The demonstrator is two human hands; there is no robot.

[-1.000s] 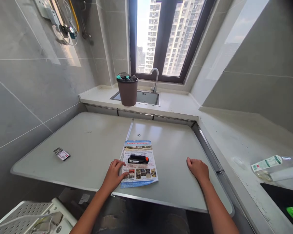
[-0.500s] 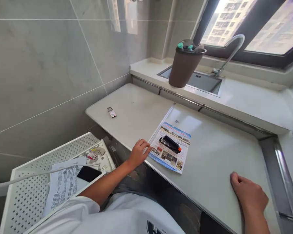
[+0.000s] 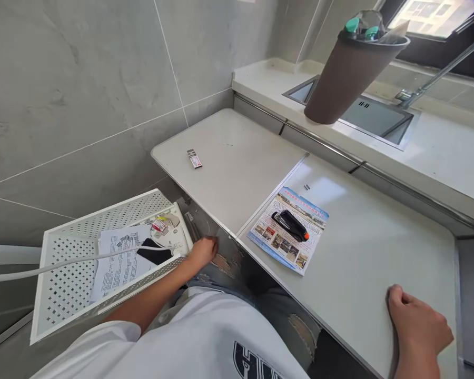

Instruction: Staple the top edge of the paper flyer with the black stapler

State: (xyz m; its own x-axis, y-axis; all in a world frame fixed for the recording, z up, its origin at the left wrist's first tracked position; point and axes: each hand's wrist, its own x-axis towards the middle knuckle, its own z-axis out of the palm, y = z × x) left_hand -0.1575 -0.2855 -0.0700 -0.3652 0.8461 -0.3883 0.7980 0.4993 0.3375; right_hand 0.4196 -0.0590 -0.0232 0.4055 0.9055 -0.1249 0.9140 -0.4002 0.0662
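Observation:
My left hand hangs loosely curled over my lap, between the table's front edge and the white basket, with nothing visible in it. On the right part of the table rests my right hand, closed like a fist, its fingers partly hidden under it. A black stapler with an orange tip lies across a printed flyer near the table's middle seam. Behind the flyer lie small strips of staples. Farther left is a small box with a red-and-white label, probably of staples.
The white perforated basket at my left holds printed papers, a black phone and small items; a white cable crosses it. Beyond the folding table, a brown bin with bottles stands by the sink.
My left hand has left the table edge beside the flyer and moved left and down toward my lap. My right hand stays on the table. The view has shifted down and left.

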